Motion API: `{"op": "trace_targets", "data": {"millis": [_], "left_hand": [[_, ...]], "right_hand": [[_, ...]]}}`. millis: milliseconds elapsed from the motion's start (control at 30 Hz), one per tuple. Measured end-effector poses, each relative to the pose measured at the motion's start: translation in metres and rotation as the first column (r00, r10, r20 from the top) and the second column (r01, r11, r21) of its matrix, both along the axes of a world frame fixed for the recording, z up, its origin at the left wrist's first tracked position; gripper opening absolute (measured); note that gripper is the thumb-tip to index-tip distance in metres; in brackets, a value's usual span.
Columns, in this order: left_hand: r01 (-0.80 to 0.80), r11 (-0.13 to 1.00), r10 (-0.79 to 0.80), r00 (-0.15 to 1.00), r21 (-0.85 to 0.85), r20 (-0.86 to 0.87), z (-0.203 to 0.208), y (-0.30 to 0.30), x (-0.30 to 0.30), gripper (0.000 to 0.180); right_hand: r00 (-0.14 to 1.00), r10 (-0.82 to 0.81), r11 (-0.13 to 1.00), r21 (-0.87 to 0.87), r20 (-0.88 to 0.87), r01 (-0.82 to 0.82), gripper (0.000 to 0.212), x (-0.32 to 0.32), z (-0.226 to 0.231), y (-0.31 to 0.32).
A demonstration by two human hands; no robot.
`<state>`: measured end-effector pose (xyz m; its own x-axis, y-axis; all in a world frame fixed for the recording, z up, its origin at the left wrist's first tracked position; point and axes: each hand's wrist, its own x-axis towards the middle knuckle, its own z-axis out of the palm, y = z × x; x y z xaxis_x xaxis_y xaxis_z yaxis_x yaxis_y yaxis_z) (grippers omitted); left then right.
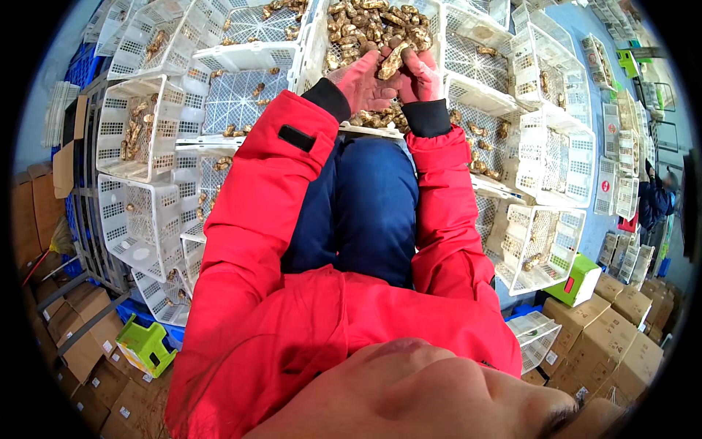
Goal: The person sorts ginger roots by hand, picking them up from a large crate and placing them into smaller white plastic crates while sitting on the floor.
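Note:
A long, pale-and-brown mushroom (393,61) is held upright between my two gloved hands, over a white plastic crate (311,62) in front of my knees. My left hand (357,79), in a pink glove, closes on its left side. From the right, my right hand (422,77), gloved alike, has its thumb and fingers against it. Heaped mushrooms (358,25) with dirt-brown skins fill the far part of the crate. A smaller group of mushrooms (380,118) lies at its near edge, below my hands.
White lattice crates stand on both sides, among them a left crate (238,91) and a right crate (552,157), several holding scattered mushrooms. Cardboard boxes (596,344) and a green step stool (578,280) are behind at right; another green stool (145,344) is at left. A person (656,194) is far right.

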<state>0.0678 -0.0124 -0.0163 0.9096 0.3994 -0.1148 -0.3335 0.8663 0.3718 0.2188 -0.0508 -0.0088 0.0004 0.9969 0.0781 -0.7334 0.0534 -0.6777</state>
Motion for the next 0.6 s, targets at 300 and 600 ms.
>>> {"op": "trace_targets", "data": {"millis": [300,600], "left_hand": [[0.025,0.984,0.025,0.961,0.174,-0.276,-0.005,0.004,-0.002,0.033],[0.005,0.988,0.042,0.951,0.151,-0.307,0.017,-0.009,-0.004,0.037]], "right_hand": [[0.997,-0.074,0.997,-0.026,0.0,0.074,0.028,-0.009,0.004,-0.001],[0.986,0.161,0.986,-0.04,0.039,-0.16,0.022,0.0,0.015,-0.008]]}}
